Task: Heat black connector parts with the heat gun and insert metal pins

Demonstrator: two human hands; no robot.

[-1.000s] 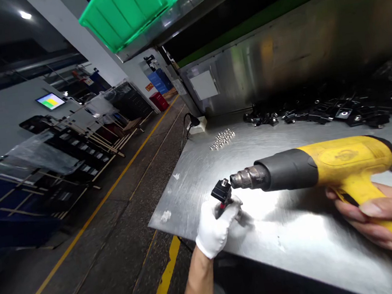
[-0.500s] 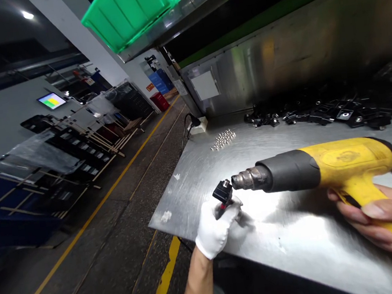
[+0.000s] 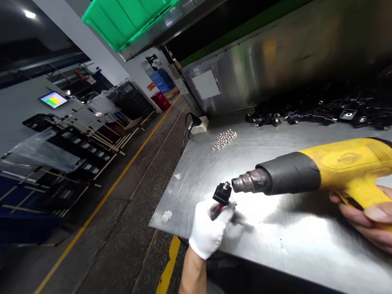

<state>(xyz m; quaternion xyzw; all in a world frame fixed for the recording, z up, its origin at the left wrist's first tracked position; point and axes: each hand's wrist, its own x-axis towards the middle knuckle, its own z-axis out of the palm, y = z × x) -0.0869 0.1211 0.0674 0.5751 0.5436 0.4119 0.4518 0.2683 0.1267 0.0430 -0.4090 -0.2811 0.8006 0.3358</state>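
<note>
Held out over the near edge of a steel bench [image 3: 284, 260], a small black part [image 3: 222, 194] rises just beyond our gloved left fingers [image 3: 227, 215], which are clamped on its lower end, where a spot of red shows. The part sits tilted, its long axis seeming to run from our grip up and away from us, though the glove hides too much to be sure. A bright metal fitting [image 3: 226, 185] stands at its upper corner, on the side facing the nozzle [image 3: 252, 181] of a yellow heat gun [image 3: 349, 159]. Nozzle and fitting are just beside each other, apparently apart. Our left hand [image 3: 206, 231] is clearly the nearer to the part; our bare right hand [image 3: 385, 219] is well off to the right, fingers wrapped around the gun's handle, the barrel lying nearly level across our view.

Beyond the part, small shiny metal pieces [image 3: 224, 139] sit grouped on the brushed surface, near a white power socket [image 3: 199, 125] with a black plug. Black components [image 3: 331, 111] lie heaped along the back, below a metal panel [image 3: 277, 56]. A green bin [image 3: 137, 13] rests on the shelf [image 3: 200, 4] overhead. To our left, a yellow line [image 3: 98, 197] crosses the dark workshop floor [image 3: 99, 264] past loaded racks [image 3: 85, 148] and a lit screen [image 3: 53, 99].
</note>
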